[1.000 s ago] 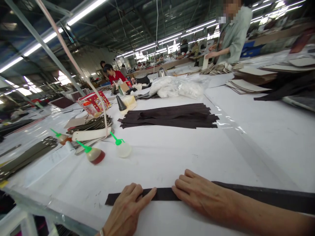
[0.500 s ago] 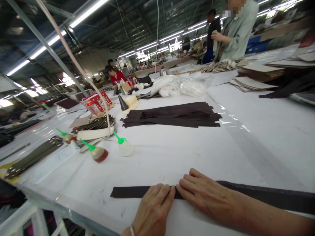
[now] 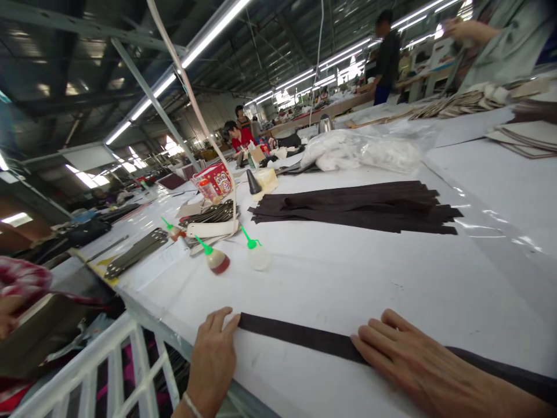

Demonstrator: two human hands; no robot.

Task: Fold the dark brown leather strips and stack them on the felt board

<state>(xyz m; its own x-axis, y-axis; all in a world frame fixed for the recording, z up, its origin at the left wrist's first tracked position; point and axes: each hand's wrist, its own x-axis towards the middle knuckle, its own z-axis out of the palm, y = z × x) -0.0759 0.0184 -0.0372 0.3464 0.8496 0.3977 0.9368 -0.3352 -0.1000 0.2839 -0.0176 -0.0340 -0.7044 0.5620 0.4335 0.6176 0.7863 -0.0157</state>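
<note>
A long dark brown fabric strip (image 3: 300, 337) lies across the near part of the white table, running on under my right forearm to the right edge. At its left end, my left hand (image 3: 214, 345) pinches the tip between thumb and fingers, close to the table edge. My right hand (image 3: 404, 354) presses down on the strip further right, its fingers bent and held together on the fabric. Between the hands, the strip lies fairly straight. Beyond them is a pile of similar dark strips (image 3: 348, 206).
Squeeze bottles with green spouts, one with reddish liquid (image 3: 217, 262) and one whitish (image 3: 259, 257), stand left of centre. Behind are stacked straps (image 3: 213, 229), a dark cone (image 3: 253, 182) and plastic bags (image 3: 361, 152). A white slatted rack (image 3: 117, 371) stands below the table edge. Other people work around.
My left hand has moved left along the strip to its end, away from my right hand. The hands are farther apart now. The view has turned left.
</note>
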